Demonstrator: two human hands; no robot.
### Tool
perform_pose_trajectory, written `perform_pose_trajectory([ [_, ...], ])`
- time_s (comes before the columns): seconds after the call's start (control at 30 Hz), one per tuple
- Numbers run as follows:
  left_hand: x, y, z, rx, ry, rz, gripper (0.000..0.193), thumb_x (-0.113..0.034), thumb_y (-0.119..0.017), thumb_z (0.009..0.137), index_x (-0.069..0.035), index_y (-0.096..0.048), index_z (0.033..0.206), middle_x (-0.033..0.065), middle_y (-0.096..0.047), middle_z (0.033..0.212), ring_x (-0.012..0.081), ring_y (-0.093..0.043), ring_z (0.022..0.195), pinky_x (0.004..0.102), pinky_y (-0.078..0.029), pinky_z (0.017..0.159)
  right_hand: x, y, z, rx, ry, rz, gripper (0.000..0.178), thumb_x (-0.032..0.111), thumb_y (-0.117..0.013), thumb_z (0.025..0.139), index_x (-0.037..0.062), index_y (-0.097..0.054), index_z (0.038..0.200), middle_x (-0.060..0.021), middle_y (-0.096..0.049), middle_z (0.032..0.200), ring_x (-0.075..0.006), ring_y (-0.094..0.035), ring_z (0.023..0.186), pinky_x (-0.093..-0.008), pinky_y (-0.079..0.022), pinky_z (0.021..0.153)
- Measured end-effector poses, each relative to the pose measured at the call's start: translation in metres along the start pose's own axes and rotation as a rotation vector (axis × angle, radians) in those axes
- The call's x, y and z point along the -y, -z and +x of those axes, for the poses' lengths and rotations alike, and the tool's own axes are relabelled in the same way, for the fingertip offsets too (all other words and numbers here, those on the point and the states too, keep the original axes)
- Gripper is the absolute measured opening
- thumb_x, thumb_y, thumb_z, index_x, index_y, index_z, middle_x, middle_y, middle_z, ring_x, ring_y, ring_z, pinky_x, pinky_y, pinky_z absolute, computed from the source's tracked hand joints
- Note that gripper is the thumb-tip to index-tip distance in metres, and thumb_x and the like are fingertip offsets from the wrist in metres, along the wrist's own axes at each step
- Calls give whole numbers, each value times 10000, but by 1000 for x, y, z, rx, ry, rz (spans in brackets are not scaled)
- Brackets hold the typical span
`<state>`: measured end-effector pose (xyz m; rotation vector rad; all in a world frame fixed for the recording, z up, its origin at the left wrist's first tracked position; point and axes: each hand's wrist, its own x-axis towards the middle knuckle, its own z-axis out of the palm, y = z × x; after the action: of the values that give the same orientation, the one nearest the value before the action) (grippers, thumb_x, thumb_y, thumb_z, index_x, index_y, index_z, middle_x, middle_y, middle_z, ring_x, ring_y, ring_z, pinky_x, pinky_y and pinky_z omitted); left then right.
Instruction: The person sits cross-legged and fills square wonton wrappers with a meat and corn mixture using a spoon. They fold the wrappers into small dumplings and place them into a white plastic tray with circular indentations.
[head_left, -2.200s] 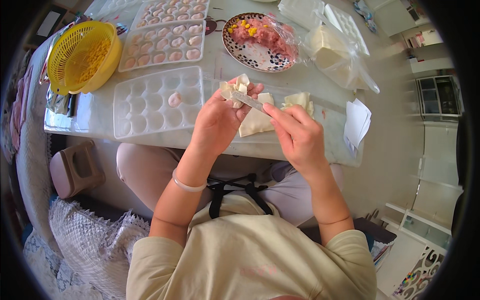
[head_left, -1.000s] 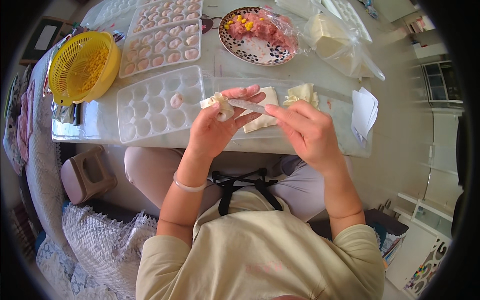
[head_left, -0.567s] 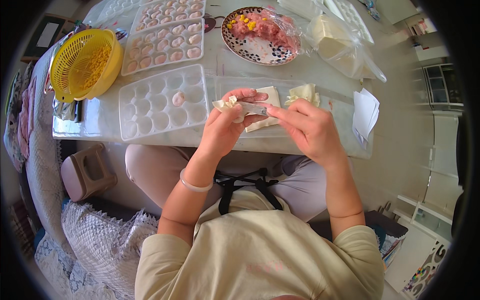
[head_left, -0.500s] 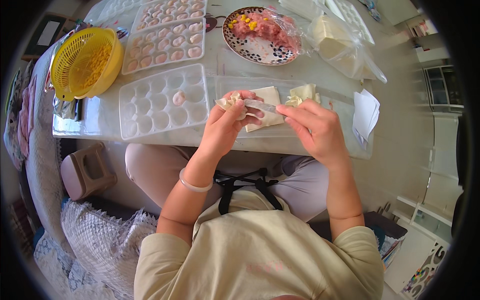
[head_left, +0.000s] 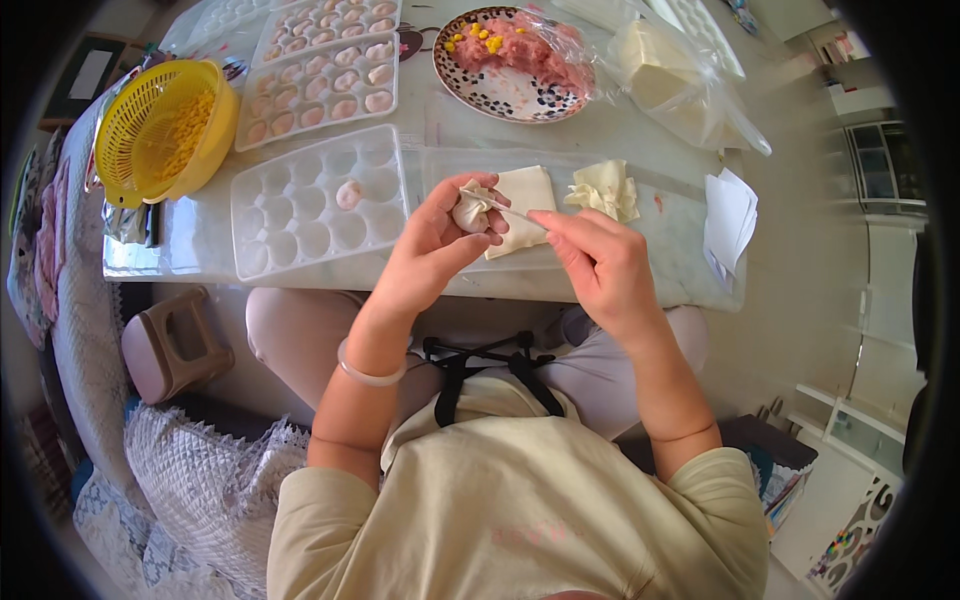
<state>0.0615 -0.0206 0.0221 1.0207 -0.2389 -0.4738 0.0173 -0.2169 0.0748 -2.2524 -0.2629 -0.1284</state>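
Note:
A gathered wonton [head_left: 473, 210] sits in my left hand [head_left: 432, 235], whose fingers curl round its sides. My right hand [head_left: 605, 265] pinches the end of a thin, pale flat stick [head_left: 520, 214]; its other end points at the wonton's pleated top. Below and beyond my hands lies a stack of square dough wrappers [head_left: 527, 190]. Just right of it is a crumpled piece of wrapper dough [head_left: 604, 190]. To the left, a white plastic tray [head_left: 283, 240] with round hollows carries one finished wonton [head_left: 349, 194].
Further back, a patterned plate [head_left: 512, 100] bears pink minced meat [head_left: 540, 58] and corn. Filled trays [head_left: 318, 88] stand at the back left, beside a yellow colander [head_left: 118, 150] of corn. A plastic bag [head_left: 665, 90] with a pale block and white papers [head_left: 730, 220] are at right.
My left hand has turned and opened out somewhat, so the wonton now shows in the palm. The stick has swung edge-on, and my right hand has moved slightly down and left.

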Motion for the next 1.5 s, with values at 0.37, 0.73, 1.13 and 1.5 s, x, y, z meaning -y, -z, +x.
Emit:
perform_pose_trajectory([
  [0.37,-15,18,-9,-41,115,429,269,-30,-537,930,13,-503,1193,34,-597,912,84,-508,751,229,-440,677,5,0,1,52,-88,61,129,53,-595,880,-25,-647,967,-168,-600,721,-296,-557,587,-348,-429,550],
  [0.73,-67,111,-37,-424,-276,1353,370,43,-574,833,-27,-596,1196,106,-579,1042,212,-589,834,303,-482,756,-3,-18,-4,55,-83,138,129,55,-595,898,-28,-658,973,-117,-605,704,-181,-502,550,-290,-406,525],
  [1.13,-63,112,-40,-581,-179,1397,302,-38,-665,786,-44,-613,1083,131,-638,1001,298,-624,881,371,-478,808,-17,-13,-12,-9,-158,138,154,71,-604,908,-42,-663,994,-77,-583,666,-112,-488,555,-264,-395,519],
  [1.5,-46,125,-37,-771,-376,1711,81,-105,-676,773,-88,-703,847,85,-606,882,292,-564,864,401,-456,769,-21,-20,-6,-16,-127,107,156,105,-548,936,-16,-600,1020,-112,-605,692,-197,-581,600,-316,-438,557],
])
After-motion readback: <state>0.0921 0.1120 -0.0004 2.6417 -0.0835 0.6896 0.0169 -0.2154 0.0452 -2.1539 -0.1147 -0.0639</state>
